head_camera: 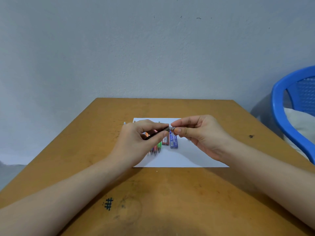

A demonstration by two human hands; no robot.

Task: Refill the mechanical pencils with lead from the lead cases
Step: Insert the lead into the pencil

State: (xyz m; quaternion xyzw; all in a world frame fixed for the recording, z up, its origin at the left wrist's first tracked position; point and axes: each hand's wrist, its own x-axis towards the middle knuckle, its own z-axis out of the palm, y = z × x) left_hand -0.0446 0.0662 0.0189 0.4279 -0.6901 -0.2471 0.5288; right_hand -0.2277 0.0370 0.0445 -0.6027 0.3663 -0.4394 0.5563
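Scribbled ink (108, 203) marks the table (221, 193) near its front edge. Farther back, above a sheet of paper (187, 157) at the table's middle, the left hand (136, 142) grips a dark pencil (153, 135) and the right hand (201, 135) pinches its end cap (171, 128). Coloured pencils (156, 148), a red lead case (165, 141) and a blue lead case (174, 141) lie on the sheet below. The cap is best worked straight along the barrel, with the left hand steady and both hands over the paper, so that small parts stay put.
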